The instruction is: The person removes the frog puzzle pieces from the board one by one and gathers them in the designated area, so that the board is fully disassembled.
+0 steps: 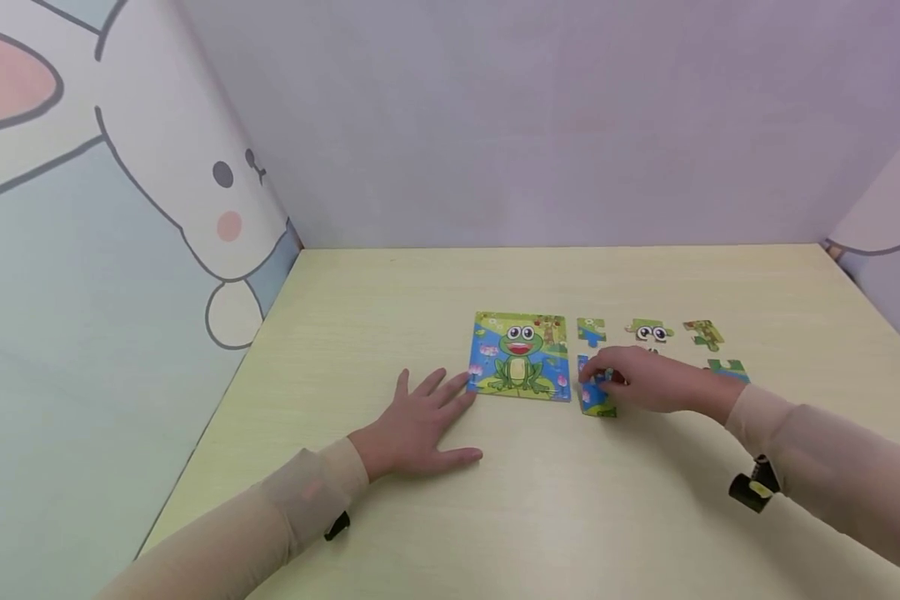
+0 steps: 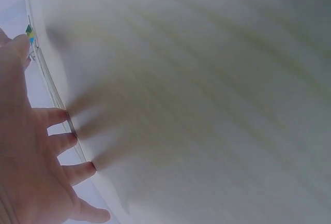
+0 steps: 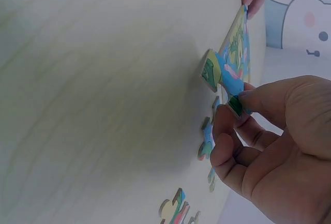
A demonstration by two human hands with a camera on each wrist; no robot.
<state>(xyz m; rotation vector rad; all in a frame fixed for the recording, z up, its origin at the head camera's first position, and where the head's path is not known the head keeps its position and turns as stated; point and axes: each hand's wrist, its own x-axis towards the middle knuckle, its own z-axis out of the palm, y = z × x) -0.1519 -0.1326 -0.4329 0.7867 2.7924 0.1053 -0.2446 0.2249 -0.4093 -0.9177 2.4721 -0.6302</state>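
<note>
A square frog picture puzzle board point(image 1: 520, 358) lies flat on the table. My left hand point(image 1: 418, 427) rests on the tabletop with its fingers spread, two fingertips right at the board's left edge. Just right of the board, my right hand point(image 1: 648, 379) pinches a blue and green puzzle piece point(image 3: 230, 79) between thumb and fingers. In the right wrist view this piece shows a pink patch and a yellow-green end, and it is tilted. Part of it is hidden behind the fingertips.
Loose puzzle pieces lie around the right hand: a blue-green one point(image 1: 591, 330), one with frog eyes point(image 1: 651, 332), a brown and green one point(image 1: 703, 334) and a blue-green one point(image 1: 731, 368). Walls with rabbit drawings enclose the pale wooden table point(image 1: 360, 317) at the back and sides.
</note>
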